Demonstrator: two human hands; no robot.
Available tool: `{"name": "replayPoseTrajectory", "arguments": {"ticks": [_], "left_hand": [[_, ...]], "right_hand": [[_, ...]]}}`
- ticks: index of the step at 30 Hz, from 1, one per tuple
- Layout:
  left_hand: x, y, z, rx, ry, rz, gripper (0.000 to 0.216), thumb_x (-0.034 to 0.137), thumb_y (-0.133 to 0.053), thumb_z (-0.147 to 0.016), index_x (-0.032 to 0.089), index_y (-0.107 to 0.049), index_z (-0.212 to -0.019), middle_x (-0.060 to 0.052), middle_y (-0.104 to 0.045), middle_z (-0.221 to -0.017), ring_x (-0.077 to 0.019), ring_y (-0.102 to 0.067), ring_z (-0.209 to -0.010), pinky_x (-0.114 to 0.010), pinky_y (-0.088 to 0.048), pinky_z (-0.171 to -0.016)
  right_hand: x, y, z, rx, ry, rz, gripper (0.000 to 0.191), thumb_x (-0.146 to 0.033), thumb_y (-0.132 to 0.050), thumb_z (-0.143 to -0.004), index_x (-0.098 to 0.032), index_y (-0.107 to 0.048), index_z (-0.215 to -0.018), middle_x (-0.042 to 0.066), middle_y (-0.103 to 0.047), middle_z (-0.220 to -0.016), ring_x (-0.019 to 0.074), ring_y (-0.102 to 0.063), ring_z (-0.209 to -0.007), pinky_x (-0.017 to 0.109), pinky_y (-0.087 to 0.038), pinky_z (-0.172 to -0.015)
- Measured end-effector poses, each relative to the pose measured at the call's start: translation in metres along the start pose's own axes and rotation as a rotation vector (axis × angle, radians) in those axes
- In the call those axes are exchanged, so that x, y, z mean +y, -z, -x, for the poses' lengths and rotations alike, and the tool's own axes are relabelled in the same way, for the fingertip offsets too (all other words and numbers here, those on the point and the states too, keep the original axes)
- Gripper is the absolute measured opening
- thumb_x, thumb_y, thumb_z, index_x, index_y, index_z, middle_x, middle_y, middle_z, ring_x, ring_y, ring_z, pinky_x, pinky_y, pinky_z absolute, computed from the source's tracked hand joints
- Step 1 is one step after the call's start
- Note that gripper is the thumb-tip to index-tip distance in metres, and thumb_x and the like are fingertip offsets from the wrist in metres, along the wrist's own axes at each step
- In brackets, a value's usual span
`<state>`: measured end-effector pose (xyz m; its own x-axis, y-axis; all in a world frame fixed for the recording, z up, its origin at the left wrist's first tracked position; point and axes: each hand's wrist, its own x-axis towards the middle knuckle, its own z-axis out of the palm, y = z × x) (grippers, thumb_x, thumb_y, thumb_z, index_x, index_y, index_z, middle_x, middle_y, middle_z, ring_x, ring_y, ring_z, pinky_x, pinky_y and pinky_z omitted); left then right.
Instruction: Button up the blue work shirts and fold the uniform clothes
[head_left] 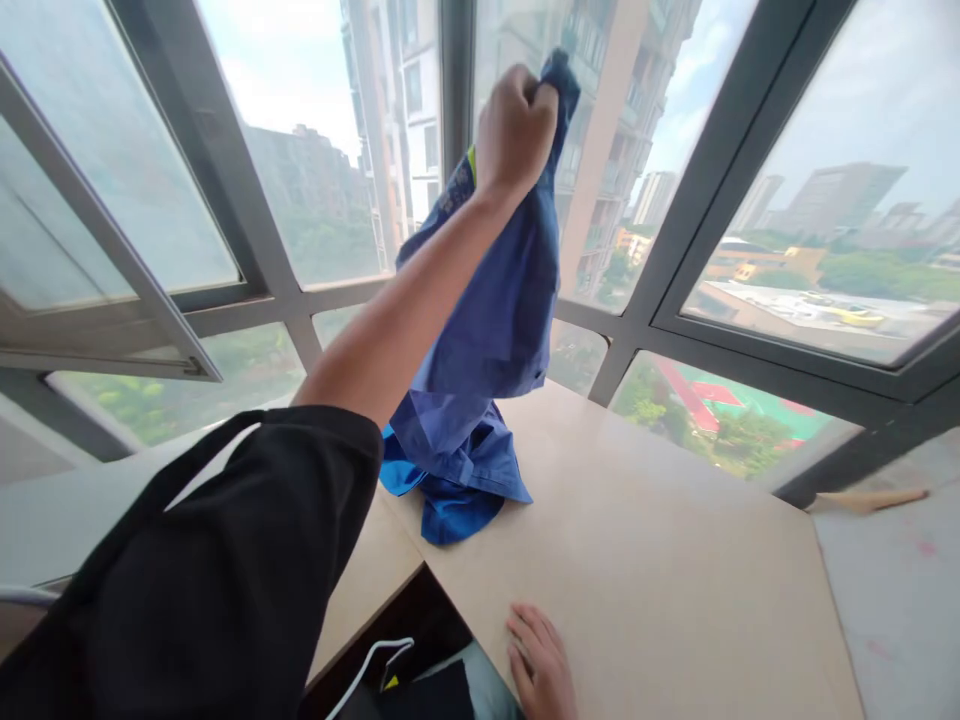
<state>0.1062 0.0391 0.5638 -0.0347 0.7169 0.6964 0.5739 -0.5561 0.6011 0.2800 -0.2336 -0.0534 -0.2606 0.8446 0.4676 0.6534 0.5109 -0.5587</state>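
Across the corner desk from the windows, I watch a person hold a blue garment (495, 330) up in the left hand (517, 130), the arm stretched far forward out of a black sleeve (247, 560). Those fingers are curled into a fist around the cloth, with a dark bunched end poking out above the thumb. The right hand (541, 660) grips nothing: it lies palm down at the near edge of the pale tabletop (660, 560), its fingers loosely bent and well apart from the garment.

The lifting looks to me only partway along. The upper portion hangs clear in front of the glass, while the lower folds sit crumpled on the tabletop. I see no section spread flat or neatly folded, so the bunched lower end is what remains unraised. A dark patterned strip (450, 190) shows beside the forearm, and a brighter blue layer (457, 515) lies at the bottom; whether that layer belongs to the same piece or to a second one, I cannot tell.

Counting up: two hands, one gripping and one resting; one heap of blue cloth, hanging and crumpled together; one window sash (112, 220) swung inward on the left; one white cable (367, 675) looping over the dark gap below the desk edge.
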Motion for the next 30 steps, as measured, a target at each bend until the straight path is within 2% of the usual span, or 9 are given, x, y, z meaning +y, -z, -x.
{"name": "replayPoseTrajectory", "arguments": {"ticks": [1, 6, 8, 10, 15, 20, 22, 27, 30], "left_hand": [[-0.019, -0.016, 0.022, -0.071, 0.035, -0.243, 0.04, 0.026, -0.009, -0.092, 0.013, -0.042, -0.074, -0.006, -0.048, -0.135, -0.0275, -0.032, -0.141, -0.035, -0.029, -0.108], [-0.126, -0.07, 0.156, -0.371, 0.369, -0.43, 0.018, 0.005, -0.064, -0.075, 0.009, -0.051, -0.063, -0.019, -0.07, -0.107, -0.0351, -0.059, -0.12, -0.047, -0.041, -0.103], [-0.158, -0.078, 0.204, -0.431, 0.523, -0.483, 0.017, -0.003, -0.071, -0.064, 0.007, -0.059, -0.071, -0.024, -0.07, -0.106, -0.0388, -0.063, -0.113, -0.052, -0.045, -0.097], [-0.174, -0.084, 0.245, -0.457, 0.621, -0.515, 0.018, 0.001, -0.068, -0.069, 0.006, -0.063, -0.086, -0.03, -0.065, -0.113, -0.0416, -0.061, -0.113, -0.057, -0.046, -0.093], [-0.151, -0.123, 0.322, -0.488, 0.568, -0.507, 0.027, 0.016, -0.052, -0.087, 0.009, -0.061, -0.112, -0.024, -0.057, -0.128, -0.0343, -0.048, -0.129, -0.05, -0.041, -0.103], [-0.107, -0.186, 0.396, -0.679, 0.126, -0.249, 0.029, 0.024, -0.059, -0.086, 0.013, -0.061, -0.113, -0.017, -0.061, -0.122, -0.028, -0.051, -0.125, -0.042, -0.042, -0.107], [-0.101, -0.204, 0.434, -0.747, 0.043, -0.117, 0.032, 0.025, -0.061, -0.085, 0.014, -0.062, -0.115, -0.018, -0.058, -0.13, -0.0286, -0.049, -0.128, -0.044, -0.042, -0.109], [-0.113, -0.211, 0.53, -0.761, 0.187, 0.091, 0.031, 0.015, -0.055, -0.083, 0.017, -0.065, -0.113, -0.014, -0.062, -0.127, -0.025, -0.058, -0.12, -0.044, -0.048, -0.105], [-0.127, -0.203, 0.563, -0.728, 0.192, 0.17, 0.031, 0.009, -0.048, -0.082, 0.019, -0.067, -0.106, -0.012, -0.066, -0.116, -0.0237, -0.063, -0.11, -0.044, -0.051, -0.099]], "right_hand": [[-0.005, 0.004, -0.001, -0.02, -0.022, -0.015, 0.029, -0.026, -0.055, -0.088, -0.029, -0.074, -0.109, 0.008, -0.071, -0.122, 0.0326, -0.066, -0.113, 0.051, -0.059, -0.09], [-0.021, 0.019, -0.005, -0.079, -0.088, -0.073, 0.027, -0.025, -0.052, -0.092, -0.027, -0.073, -0.109, 0.009, -0.069, -0.125, 0.0303, -0.062, -0.12, 0.053, -0.053, -0.098], [-0.023, 0.02, -0.004, -0.092, -0.103, -0.077, 0.028, -0.023, -0.052, -0.092, -0.025, -0.073, -0.11, 0.01, -0.068, -0.126, 0.0292, -0.061, -0.122, 0.052, -0.052, -0.1], [-0.023, 0.02, -0.002, -0.096, -0.111, -0.076, 0.029, -0.023, -0.051, -0.092, -0.024, -0.073, -0.111, 0.01, -0.068, -0.127, 0.0289, -0.06, -0.122, 0.052, -0.051, -0.101], [-0.025, 0.023, -0.002, -0.094, -0.112, -0.093, 0.028, -0.021, -0.052, -0.09, -0.025, -0.073, -0.108, 0.011, -0.069, -0.123, 0.0304, -0.062, -0.12, 0.055, -0.05, -0.101], [-0.033, 0.039, -0.01, -0.078, -0.125, -0.269, 0.026, -0.02, -0.05, -0.09, -0.024, -0.074, -0.097, 0.009, -0.074, -0.107, 0.0274, -0.067, -0.107, 0.048, -0.052, -0.097], [-0.032, 0.051, -0.008, -0.068, -0.174, -0.345, 0.025, -0.022, -0.05, -0.091, -0.026, -0.074, -0.095, 0.005, -0.075, -0.098, 0.0255, -0.069, -0.097, 0.042, -0.057, -0.089], [-0.015, 0.095, 0.018, 0.081, -0.342, -0.364, 0.024, -0.028, -0.051, -0.091, -0.025, -0.075, -0.093, 0.007, -0.075, -0.096, 0.0238, -0.07, -0.091, 0.036, -0.058, -0.083], [0.0, 0.124, 0.037, 0.199, -0.509, -0.335, 0.024, -0.035, -0.056, -0.09, -0.023, -0.077, -0.091, 0.009, -0.076, -0.096, 0.0236, -0.07, -0.093, 0.037, -0.057, -0.087]]}}
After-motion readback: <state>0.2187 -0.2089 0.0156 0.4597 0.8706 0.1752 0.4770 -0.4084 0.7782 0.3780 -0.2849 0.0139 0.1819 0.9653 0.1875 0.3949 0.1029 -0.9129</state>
